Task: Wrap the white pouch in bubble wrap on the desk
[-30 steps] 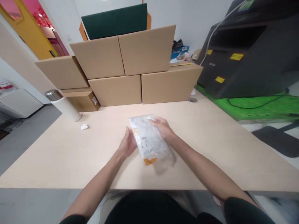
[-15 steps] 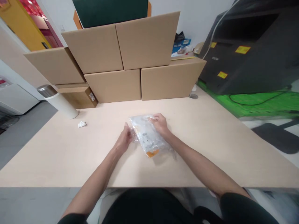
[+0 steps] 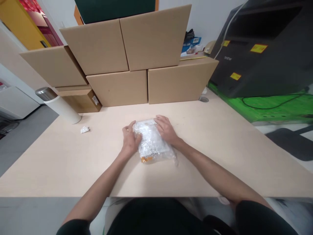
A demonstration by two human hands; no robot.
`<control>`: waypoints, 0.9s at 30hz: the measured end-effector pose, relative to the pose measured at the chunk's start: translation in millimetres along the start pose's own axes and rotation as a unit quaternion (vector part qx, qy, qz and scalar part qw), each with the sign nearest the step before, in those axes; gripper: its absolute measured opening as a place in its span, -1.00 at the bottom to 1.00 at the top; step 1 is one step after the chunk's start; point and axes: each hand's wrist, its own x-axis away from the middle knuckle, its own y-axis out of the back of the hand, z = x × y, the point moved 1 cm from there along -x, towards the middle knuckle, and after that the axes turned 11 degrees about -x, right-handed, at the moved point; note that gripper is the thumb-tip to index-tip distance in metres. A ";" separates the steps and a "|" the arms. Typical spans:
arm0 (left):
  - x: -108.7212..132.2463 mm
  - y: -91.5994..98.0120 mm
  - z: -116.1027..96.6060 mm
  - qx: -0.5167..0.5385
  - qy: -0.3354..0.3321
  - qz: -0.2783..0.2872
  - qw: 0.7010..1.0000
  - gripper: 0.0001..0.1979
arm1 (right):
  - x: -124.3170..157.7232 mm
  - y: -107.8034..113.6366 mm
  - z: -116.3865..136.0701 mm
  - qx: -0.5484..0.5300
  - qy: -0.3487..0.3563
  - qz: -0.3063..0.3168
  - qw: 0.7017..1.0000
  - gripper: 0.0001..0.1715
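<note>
- Left grip (image 3: 129, 138) looks clamped on the bubble-wrapped packet (image 3: 151, 140)
- Right grip (image 3: 167, 130) on its right side; cannot tell if clamped
- Light, even pressure should keep it flat

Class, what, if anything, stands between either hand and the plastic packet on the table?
Nothing visible does: the left hand touches the left edge of the packet, and the right hand rests on its right side. The bottle and white scrap sit off to the left, with cardboard boxes behind.
</note>
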 end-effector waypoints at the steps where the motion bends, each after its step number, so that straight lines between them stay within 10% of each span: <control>1: 0.8 0.6 -0.3 -0.066 -0.054 -0.018 0.996 -0.40 | 0.8 0.7 -0.9 0.016 0.020 0.035 0.999 -0.55; 6: -0.3 1.6 5.3 -0.259 -0.192 0.064 0.944 -0.57 | 3.8 11.4 4.7 0.058 0.008 0.152 0.987 -0.39; 13: -4.9 13.9 7.2 -0.322 -0.204 0.203 0.902 0.01 | 0.4 35.1 18.5 0.066 -0.054 0.324 0.942 0.20; 27: -10.1 17.0 21.1 -0.314 -0.249 0.255 0.880 0.27 | 3.4 40.0 7.2 0.055 -0.062 0.407 0.910 0.53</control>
